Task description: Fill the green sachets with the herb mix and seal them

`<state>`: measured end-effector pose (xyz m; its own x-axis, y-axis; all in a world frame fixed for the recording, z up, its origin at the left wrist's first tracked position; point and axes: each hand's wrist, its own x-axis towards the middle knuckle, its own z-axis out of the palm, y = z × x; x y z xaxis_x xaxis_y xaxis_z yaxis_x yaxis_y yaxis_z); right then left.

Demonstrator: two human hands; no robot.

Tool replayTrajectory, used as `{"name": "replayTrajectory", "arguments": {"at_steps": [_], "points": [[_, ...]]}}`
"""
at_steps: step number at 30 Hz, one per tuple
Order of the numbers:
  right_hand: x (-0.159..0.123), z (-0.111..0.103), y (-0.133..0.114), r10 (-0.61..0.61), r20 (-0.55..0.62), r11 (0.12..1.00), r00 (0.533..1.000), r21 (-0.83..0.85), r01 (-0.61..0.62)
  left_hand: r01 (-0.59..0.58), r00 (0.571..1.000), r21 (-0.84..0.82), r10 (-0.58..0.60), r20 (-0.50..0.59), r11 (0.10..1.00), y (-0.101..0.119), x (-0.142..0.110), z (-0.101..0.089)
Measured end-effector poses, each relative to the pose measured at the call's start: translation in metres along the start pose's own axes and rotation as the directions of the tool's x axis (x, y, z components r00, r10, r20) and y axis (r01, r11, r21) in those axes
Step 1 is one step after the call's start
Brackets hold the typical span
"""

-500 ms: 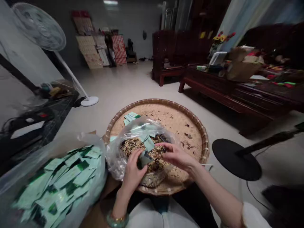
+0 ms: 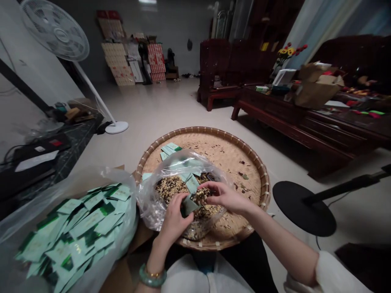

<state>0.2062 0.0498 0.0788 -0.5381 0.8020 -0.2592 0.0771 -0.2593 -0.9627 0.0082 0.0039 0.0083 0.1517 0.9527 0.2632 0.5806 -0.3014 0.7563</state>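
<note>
My left hand (image 2: 173, 219) grips a small green packet (image 2: 190, 206) between thumb and fingers, tilted over a clear plastic bag (image 2: 149, 203). Beside it my right hand (image 2: 227, 197) is over the bag, thumb and fingers apart around a loose dry mix (image 2: 170, 189) of pale grains and dark bits. Whether its fingertips touch the mix I cannot tell. Another pale green packet (image 2: 192, 183) lies on the mix just beyond my hands. The bag rests in a round woven bamboo tray (image 2: 224, 154) on my lap.
At left, a big plastic bag (image 2: 122, 177) holds many green packets (image 2: 88, 219). A stack of packets (image 2: 171, 149) lies at the tray's far left. A white fan (image 2: 117, 127) stands beyond, a black round stand base (image 2: 301, 207) at right, and a dark wooden table (image 2: 275, 116) behind.
The packet in my left hand has turned slightly, showing more of its green face. My right hand has shifted slightly left. The view has moved a little.
</note>
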Motion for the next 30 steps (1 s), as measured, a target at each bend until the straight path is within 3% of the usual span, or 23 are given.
{"name": "replayTrajectory", "arguments": {"at_steps": [4, 7, 10, 21, 30], "points": [[0.003, -0.003, 0.0, -0.036, -0.027, 0.956, 0.999, -0.291, 0.027, -0.005, 1.0, 0.011, 0.005, 0.002, 1.0, 0.0, 0.001, 0.002], [0.004, 0.0, -0.003, -0.098, -0.041, 0.844, 0.994, -0.533, 0.061, -0.017, 1.0, 0.019, 0.017, 0.001, 1.0, 0.0, 0.003, 0.004], [0.007, 0.003, -0.005, -0.196, -0.022, 0.747, 0.98, -0.651, 0.135, -0.027, 1.0, 0.024, 0.027, -0.013, 0.999, 0.0, 0.004, 0.006], [0.012, 0.009, 0.001, -0.387, 0.013, 0.6, 0.922, -0.756, 0.262, -0.027, 0.996, 0.064, 0.032, -0.085, 0.998, 0.001, 0.01, 0.011], [0.009, 0.012, 0.001, -0.446, -0.014, 0.594, 0.895, -0.753, 0.283, -0.007, 0.996, 0.045, 0.011, -0.092, 0.999, 0.002, 0.009, 0.011]]}}
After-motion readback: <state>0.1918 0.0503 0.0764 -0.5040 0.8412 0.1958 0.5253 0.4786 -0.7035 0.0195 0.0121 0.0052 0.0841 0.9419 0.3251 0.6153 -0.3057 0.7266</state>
